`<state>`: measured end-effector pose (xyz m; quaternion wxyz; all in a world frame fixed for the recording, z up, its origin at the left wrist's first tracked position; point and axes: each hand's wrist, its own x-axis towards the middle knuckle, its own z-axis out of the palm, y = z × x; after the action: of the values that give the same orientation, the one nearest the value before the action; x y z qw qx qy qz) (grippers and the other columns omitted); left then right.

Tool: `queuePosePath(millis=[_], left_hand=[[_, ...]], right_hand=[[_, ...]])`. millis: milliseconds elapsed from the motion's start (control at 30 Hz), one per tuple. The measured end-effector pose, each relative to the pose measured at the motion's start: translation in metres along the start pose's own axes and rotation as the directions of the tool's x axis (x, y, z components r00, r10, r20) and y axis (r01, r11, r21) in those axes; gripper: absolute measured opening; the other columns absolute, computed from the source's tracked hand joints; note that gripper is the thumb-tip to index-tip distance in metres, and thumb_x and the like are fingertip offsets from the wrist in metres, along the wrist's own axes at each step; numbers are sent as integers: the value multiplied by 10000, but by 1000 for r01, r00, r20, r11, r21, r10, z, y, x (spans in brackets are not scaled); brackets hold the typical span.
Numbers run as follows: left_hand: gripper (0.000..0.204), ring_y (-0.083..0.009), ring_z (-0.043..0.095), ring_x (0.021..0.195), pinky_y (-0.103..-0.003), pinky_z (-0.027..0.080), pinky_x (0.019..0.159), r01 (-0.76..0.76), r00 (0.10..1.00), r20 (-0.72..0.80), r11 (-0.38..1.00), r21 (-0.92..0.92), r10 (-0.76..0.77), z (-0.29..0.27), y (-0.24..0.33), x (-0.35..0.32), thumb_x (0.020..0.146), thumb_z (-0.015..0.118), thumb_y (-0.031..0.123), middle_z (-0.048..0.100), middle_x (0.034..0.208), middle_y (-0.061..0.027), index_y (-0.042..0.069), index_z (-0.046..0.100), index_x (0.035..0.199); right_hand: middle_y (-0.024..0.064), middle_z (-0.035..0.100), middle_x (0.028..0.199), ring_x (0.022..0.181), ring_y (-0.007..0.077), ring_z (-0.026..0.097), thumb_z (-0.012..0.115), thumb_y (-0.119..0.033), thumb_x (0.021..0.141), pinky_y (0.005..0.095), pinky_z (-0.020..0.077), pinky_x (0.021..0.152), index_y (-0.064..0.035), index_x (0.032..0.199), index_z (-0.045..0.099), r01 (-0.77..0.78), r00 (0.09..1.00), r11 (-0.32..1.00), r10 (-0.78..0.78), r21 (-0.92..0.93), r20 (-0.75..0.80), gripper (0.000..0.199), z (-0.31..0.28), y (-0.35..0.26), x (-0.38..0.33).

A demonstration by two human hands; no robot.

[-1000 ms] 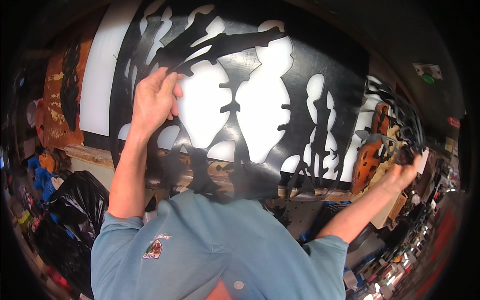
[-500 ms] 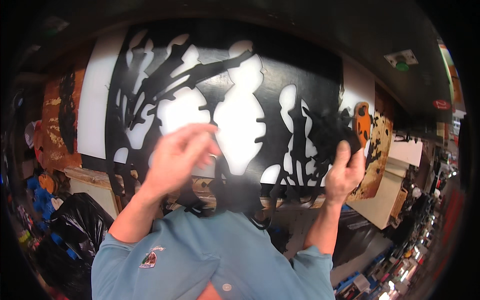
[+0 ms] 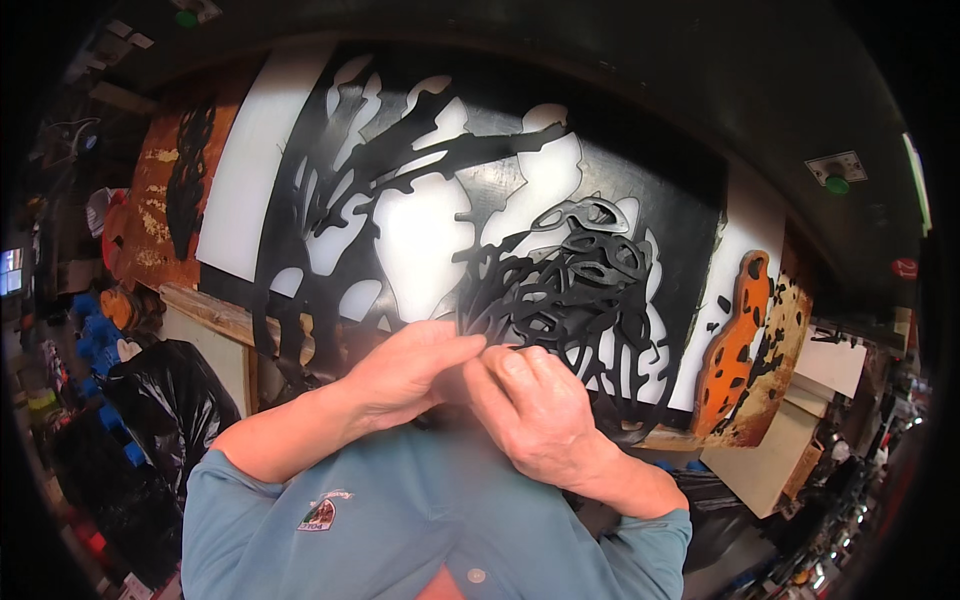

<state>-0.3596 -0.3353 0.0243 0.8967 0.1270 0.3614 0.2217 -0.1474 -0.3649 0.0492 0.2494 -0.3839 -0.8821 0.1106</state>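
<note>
In front of my chest my two hands are together. My left hand (image 3: pixel 415 372) has its thumb and fingers closed at the near end of a bundle of thin black cut-out pieces (image 3: pixel 590 275). Beside it, my right hand (image 3: pixel 530 405) is curled against the same end; its fingertips are partly hidden. The bundle fans out away from me, showing many looped holes. Beneath it lies a black sheet (image 3: pixel 640 140) with leaf-like and rounded openings, white showing through them. Loose black strips (image 3: pixel 420 165) lie across the sheet's left part.
An orange curvy template (image 3: pixel 735 345) with dark openings lies on the right, beside black scraps on a worn brown board (image 3: pixel 775 370). White board (image 3: pixel 265 160) borders the black sheet on the left. A black plastic bag (image 3: pixel 170 410) and blue items stand at lower left. A dark overhead panel (image 3: pixel 700 70) spans the top.
My right hand has come in from the right side to meet my left hand, bringing the black bundle over the sheet's middle. The orange template now shows fully.
</note>
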Motion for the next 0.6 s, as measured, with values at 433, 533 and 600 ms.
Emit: queuePosePath(millis=[433, 533, 600], left_hand=[[450, -231, 761, 1057, -352, 592, 978, -277, 887, -261, 892, 356, 380, 28, 39, -103, 1020, 694, 173, 774, 1200, -192, -129, 663, 1353], [439, -202, 759, 1046, -326, 598, 946, -420, 778, -307, 817, 394, 548, 28, 31, -130, 1042, 690, 216, 772, 1210, -177, -106, 673, 1340], [464, -215, 762, 1055, -340, 606, 951, -512, 696, -311, 751, 416, 647, 27, 20, -152, 1046, 694, 240, 770, 1194, -195, -112, 663, 1346]], right_hand=[[161, 720, 1015, 894, 270, 702, 686, 42, 983, 349, 566, 770, 39, 1020, 729, -326, 812, 850, 475, 413, -338, 57, -17, 78, -32], [138, 716, 1016, 915, 236, 681, 669, 11, 1030, 327, 544, 835, 55, 1036, 727, -363, 774, 744, 576, 561, -263, 73, 23, 109, -34], [135, 716, 1026, 934, 242, 679, 671, 8, 1028, 335, 544, 850, 59, 1041, 722, -342, 822, 844, 482, 413, -304, 73, 39, 118, -43]])
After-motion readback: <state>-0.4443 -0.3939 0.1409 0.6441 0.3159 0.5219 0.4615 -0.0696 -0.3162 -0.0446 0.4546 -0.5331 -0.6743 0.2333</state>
